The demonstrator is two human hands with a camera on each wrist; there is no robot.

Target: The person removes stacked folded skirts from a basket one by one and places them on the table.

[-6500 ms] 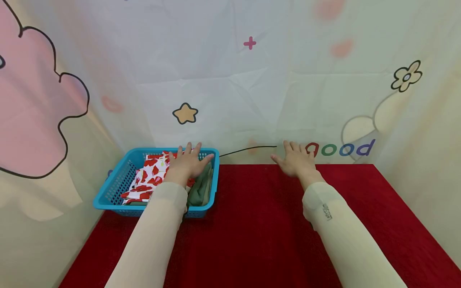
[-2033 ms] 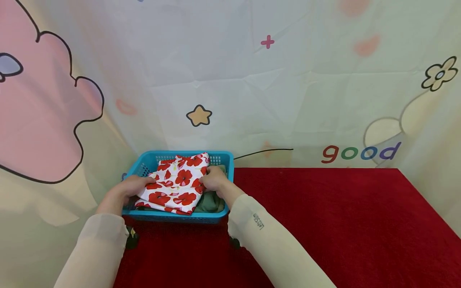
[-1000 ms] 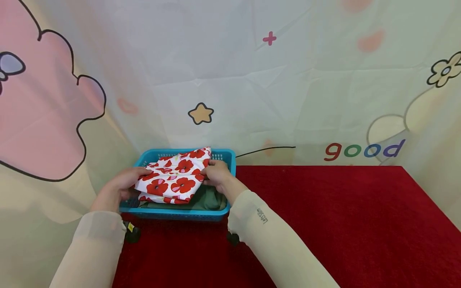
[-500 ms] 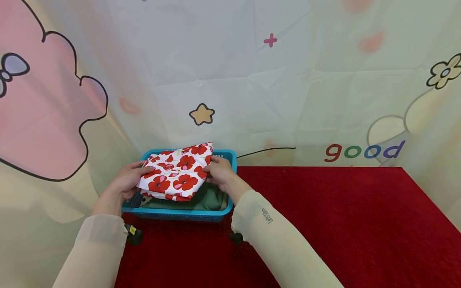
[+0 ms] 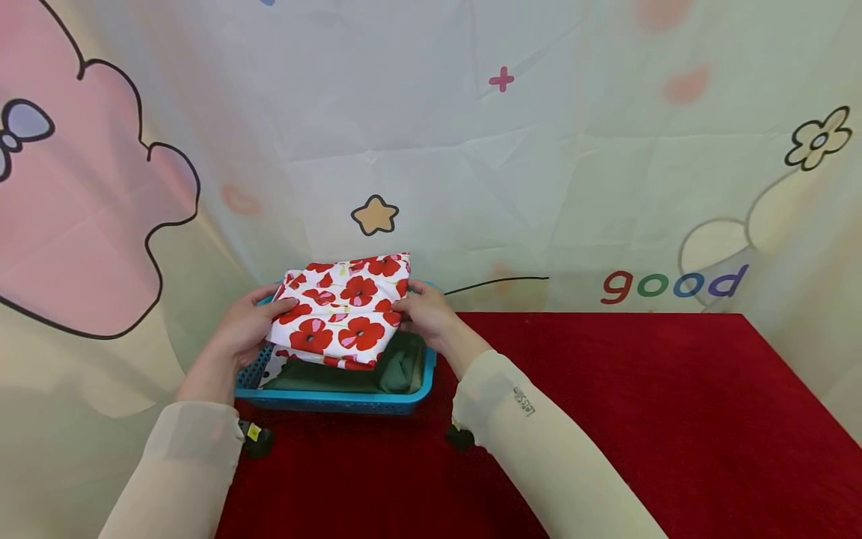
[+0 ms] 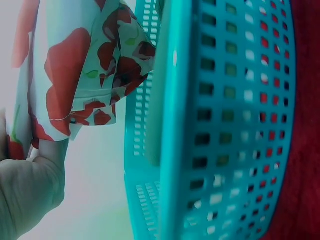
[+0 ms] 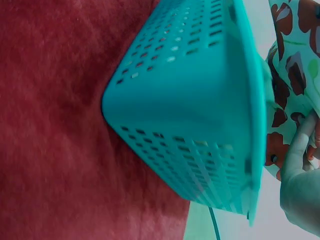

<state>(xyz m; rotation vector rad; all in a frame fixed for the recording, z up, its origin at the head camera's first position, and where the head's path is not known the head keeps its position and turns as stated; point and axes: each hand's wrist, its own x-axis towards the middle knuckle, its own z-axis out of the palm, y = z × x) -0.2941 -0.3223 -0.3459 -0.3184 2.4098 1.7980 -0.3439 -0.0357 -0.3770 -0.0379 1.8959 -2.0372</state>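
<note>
A folded white cloth with red flowers (image 5: 343,307) is held up over the blue basket (image 5: 330,400), clear of the clothes below it. My left hand (image 5: 245,323) pinches its left edge, thumb on top; the left wrist view shows the fingers under the fabric (image 6: 70,75). At the right edge, my right hand (image 5: 431,313) grips the cloth, and the right wrist view has its fingers tucked into the folds. In the basket lies folded dark green clothing (image 5: 397,367), with a white dark-spotted piece (image 5: 274,367) at its left.
The basket stands at the back left of a table covered in red cloth (image 5: 606,404). Behind it hangs a pale printed curtain (image 5: 431,180), close to the table's back edge. The red surface stretches off to the right.
Both hands, first spread open above the table, took hold of the flowered cloth at its sides. They have since lifted it up and slightly right, uncovering more green clothing.
</note>
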